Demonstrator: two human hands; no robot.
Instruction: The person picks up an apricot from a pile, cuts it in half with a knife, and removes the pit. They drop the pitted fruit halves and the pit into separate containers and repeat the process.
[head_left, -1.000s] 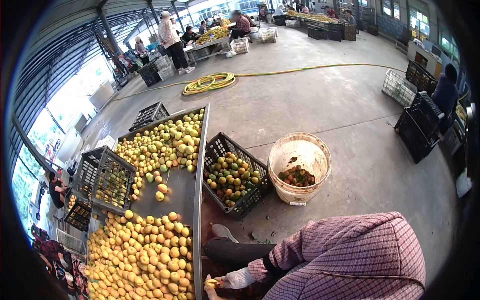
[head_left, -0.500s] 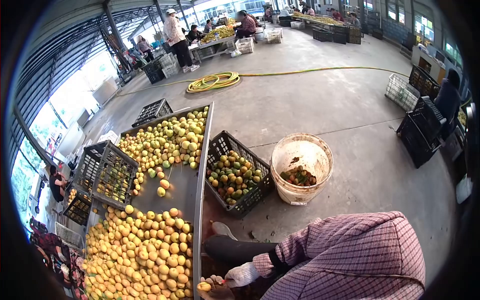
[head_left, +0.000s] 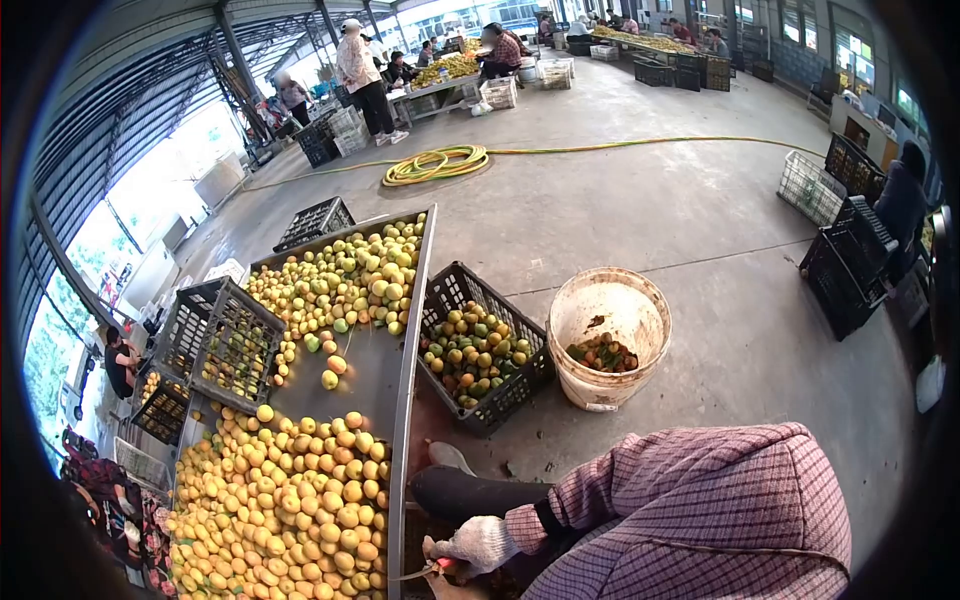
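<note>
My right hand (head_left: 478, 545), in a whitish knitted glove below a plaid sleeve, is closed around a red-handled tool (head_left: 440, 566). A thin blade points left from it toward the table edge. My left hand (head_left: 455, 588) shows only as a brownish patch at the bottom edge, just below the tool; its fingers are hidden. Beside both hands stands a metal-edged sorting table (head_left: 375, 385). A large heap of round yellow-orange fruit (head_left: 290, 510) covers its near end, and greener fruit (head_left: 350, 275) lies at the far end.
A black crate (head_left: 490, 405) of green-orange fruit stands beside the table. Next to it is a dirty white bucket (head_left: 610, 390) with dark scraps inside. More black crates (head_left: 235, 345) line the table's left side. A yellow hose (head_left: 435, 165) lies coiled on the floor. Several people work farther back.
My right hand has shifted slightly up and left, and the tool's blade now shows. My left hand has dropped toward the bottom edge; the fruit at its fingers is out of sight.
</note>
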